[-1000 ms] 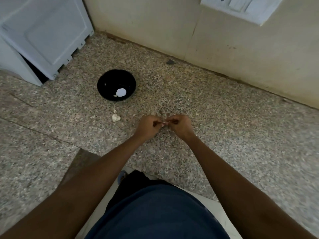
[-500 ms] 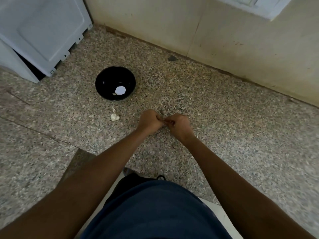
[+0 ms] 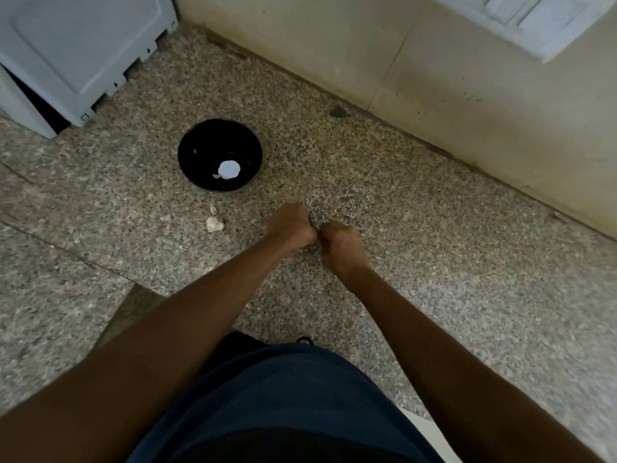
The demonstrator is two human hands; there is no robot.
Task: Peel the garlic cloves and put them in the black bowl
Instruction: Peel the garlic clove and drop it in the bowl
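Note:
My left hand [image 3: 289,228] and my right hand [image 3: 341,246] meet knuckle to knuckle low over the speckled counter, fingers curled inward. The garlic clove they pinch between them is hidden by the fingers. The black bowl [image 3: 200,138] stands to the upper left of my hands; inside it lie a round white spot and a small pale clove [image 3: 216,176]. A lump of unpeeled garlic [image 3: 214,224] and a scrap of peel [image 3: 213,207] lie on the counter just in front of the bowl, left of my left hand.
A white appliance [image 3: 66,45] fills the back left corner. The beige wall [image 3: 367,61] runs along the back, with a white switch plate [image 3: 521,21] at top right. A dark spot [image 3: 338,111] marks the counter by the wall.
My hands have closed tighter together, and the white bit of clove seen between the fingertips a second ago is now covered. The view has tilted slightly downward.

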